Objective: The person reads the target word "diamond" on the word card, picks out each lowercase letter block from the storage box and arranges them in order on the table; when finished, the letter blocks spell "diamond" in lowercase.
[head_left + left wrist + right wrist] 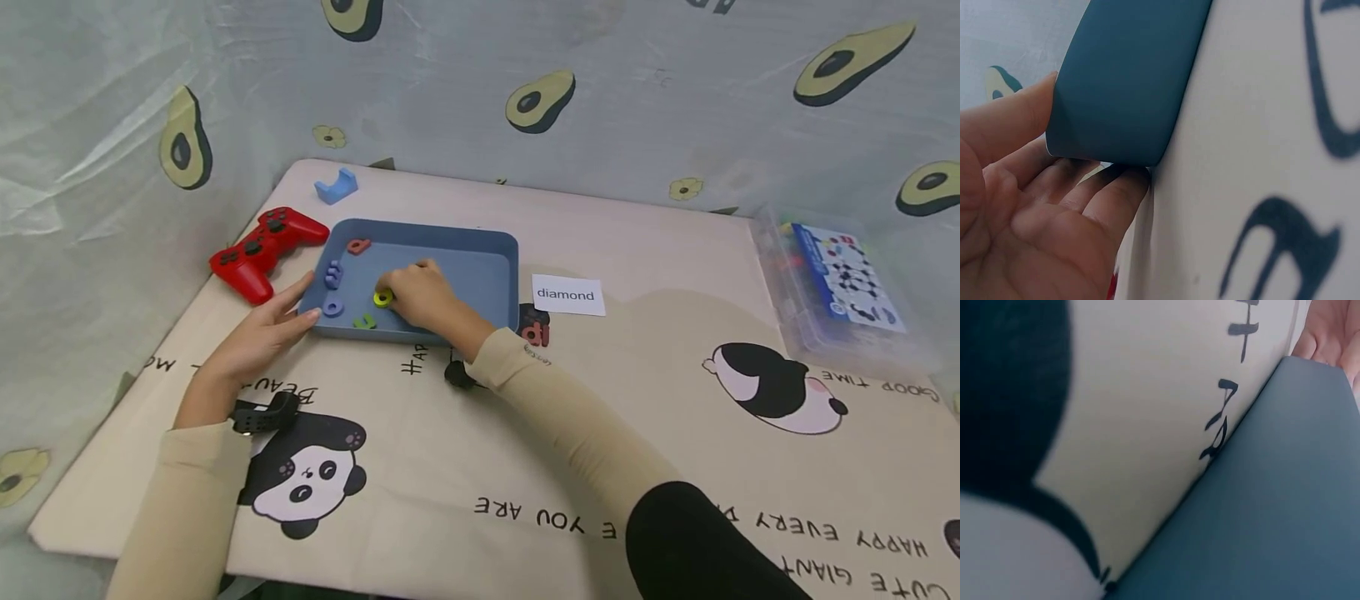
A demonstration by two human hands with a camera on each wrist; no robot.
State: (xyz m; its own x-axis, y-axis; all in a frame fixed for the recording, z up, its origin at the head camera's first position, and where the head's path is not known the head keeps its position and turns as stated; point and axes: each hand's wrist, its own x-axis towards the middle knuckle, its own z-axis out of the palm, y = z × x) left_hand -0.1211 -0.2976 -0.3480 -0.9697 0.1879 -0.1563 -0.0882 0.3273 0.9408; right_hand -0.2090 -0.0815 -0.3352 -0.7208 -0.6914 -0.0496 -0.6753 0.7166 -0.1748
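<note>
In the head view a blue-grey tray (480,242) lies on the table. My left hand (262,333) grips its near left corner, thumb at the rim; in the left wrist view the fingers (1116,200) bend against the outer wall. Over the tray's middle, my right hand (420,293) pinches a yellow ring-shaped letter (383,298), its fingertips partly hidden. Around it in the tray lie a green letter (365,322), a purple round letter (333,307), another purple letter (333,274) and a red letter (358,246). The right wrist view shows mostly the tray wall (1260,487).
A card (567,295) reading "diamond" lies right of the tray. Beyond the tray's left side are a red game controller (266,250) and a blue curved piece (337,186). At the far right stands a clear plastic box (825,346) with a printed blue sheet.
</note>
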